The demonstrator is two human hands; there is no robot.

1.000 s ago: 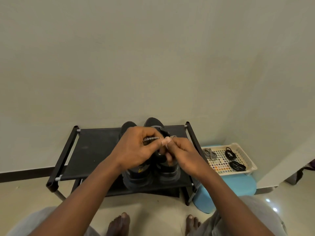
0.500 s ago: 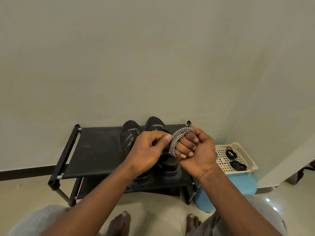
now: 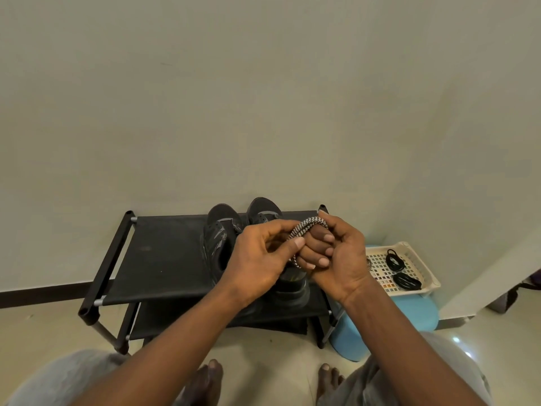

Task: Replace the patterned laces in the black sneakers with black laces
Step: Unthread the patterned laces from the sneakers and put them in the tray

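Note:
Two black sneakers [image 3: 221,238] stand side by side on the top shelf of a black shoe rack [image 3: 164,259], toes toward the wall. In front of them a black-and-white patterned lace [image 3: 307,225] is coiled in loops round the curled fingers of my right hand [image 3: 336,256]. My left hand [image 3: 263,259] pinches the lace's loose end beside those fingers. Two coiled black laces [image 3: 393,260] lie in a cream basket [image 3: 421,265] to the right. My hands hide most of the right sneaker.
The basket sits on a blue stool [image 3: 409,317] right of the rack, with another patterned lace [image 3: 369,263] partly hidden behind my right wrist. A plain wall stands close behind the rack. My bare feet [image 3: 210,379] rest on the tiled floor.
My hands rose off the sneakers with the patterned lace. It now sits looped round my right fingers, and my left hand has shifted slightly along its loose end.

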